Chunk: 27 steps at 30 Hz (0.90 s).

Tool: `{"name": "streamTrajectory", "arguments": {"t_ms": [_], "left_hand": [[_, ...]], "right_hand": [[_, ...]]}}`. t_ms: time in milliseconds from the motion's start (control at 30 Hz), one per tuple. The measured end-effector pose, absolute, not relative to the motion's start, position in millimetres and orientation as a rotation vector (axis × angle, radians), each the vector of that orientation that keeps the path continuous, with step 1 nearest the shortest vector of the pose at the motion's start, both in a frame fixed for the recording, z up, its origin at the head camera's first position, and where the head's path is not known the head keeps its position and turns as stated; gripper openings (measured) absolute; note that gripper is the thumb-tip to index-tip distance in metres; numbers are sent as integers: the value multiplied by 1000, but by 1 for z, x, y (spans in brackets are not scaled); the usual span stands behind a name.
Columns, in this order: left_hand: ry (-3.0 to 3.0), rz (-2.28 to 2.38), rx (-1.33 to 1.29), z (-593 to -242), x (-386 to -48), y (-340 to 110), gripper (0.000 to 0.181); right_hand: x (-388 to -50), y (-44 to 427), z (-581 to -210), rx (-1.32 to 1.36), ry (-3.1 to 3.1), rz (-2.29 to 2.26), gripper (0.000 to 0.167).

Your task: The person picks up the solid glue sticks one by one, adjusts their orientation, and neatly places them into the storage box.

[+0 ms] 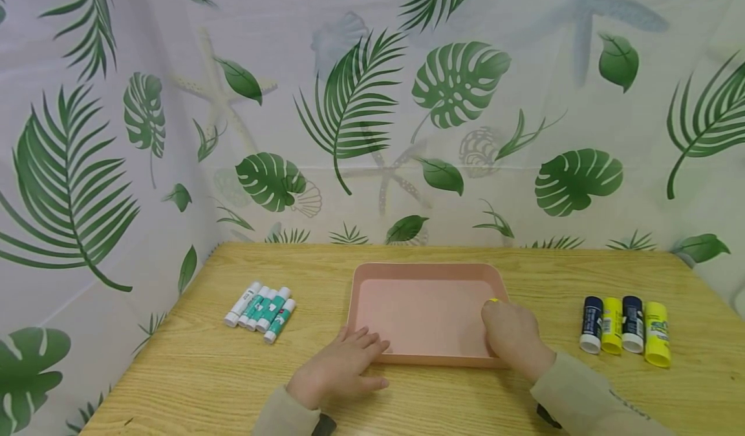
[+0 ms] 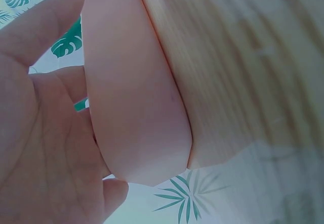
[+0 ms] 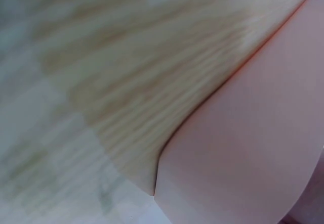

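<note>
A pink rectangular tray (image 1: pixel 427 316) lies on the table in the head view. My left hand (image 1: pixel 343 368) rests at its near left corner, fingers spread and reaching over the rim. In the left wrist view the palm and fingers (image 2: pixel 55 138) lie beside the tray wall (image 2: pixel 131 92). My right hand (image 1: pixel 515 336) is over the tray's right side with its fingers curled. It grips a yellow glue stick (image 1: pixel 493 300), of which just a small yellow end shows above the fist. The right wrist view shows mostly the tray wall (image 3: pixel 243 133) and hardly any of the hand.
To the left, several white-and-green glue sticks (image 1: pixel 260 310) lie side by side on the wooden table (image 1: pixel 192 365). On the right are several thicker navy (image 1: pixel 592 323) and yellow (image 1: pixel 658 332) glue sticks in a row. A leaf-patterned cloth (image 1: pixel 372 112) hangs behind the table.
</note>
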State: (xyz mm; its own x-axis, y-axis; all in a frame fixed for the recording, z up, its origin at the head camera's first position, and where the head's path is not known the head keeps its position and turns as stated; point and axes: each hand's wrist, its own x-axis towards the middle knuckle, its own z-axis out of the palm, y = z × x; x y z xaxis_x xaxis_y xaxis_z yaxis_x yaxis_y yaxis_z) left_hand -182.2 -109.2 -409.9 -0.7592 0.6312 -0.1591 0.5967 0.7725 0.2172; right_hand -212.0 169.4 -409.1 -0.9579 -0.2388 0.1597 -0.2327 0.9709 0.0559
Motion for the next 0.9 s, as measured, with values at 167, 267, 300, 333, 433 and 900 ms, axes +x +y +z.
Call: {"name": "streamTrajectory", "arguments": {"t_ms": [167,267,300,333,433,900], "left_hand": [[2746,231,967,-410,-182,-109,60],[2745,233,964,-410,-182,-109,59],[2745,232,963,-410,-183,-109,59],[2746,231,962,-410,-183,-109,59],[2746,228,962,-410,-183,-109,59],[2746,230,965,-411,-184,-109,59]], "right_hand": [[-212,169,-409,352,-2959,-60,14],[-213,169,-409,350,-2960,-51,14],[-213,169,-409,352,-2956,-53,13],[-213,169,-409,353,-2952,-55,13],[-213,170,-408,358,-2945,-77,10],[-211,165,-395,267,-2996,-10,19]]}}
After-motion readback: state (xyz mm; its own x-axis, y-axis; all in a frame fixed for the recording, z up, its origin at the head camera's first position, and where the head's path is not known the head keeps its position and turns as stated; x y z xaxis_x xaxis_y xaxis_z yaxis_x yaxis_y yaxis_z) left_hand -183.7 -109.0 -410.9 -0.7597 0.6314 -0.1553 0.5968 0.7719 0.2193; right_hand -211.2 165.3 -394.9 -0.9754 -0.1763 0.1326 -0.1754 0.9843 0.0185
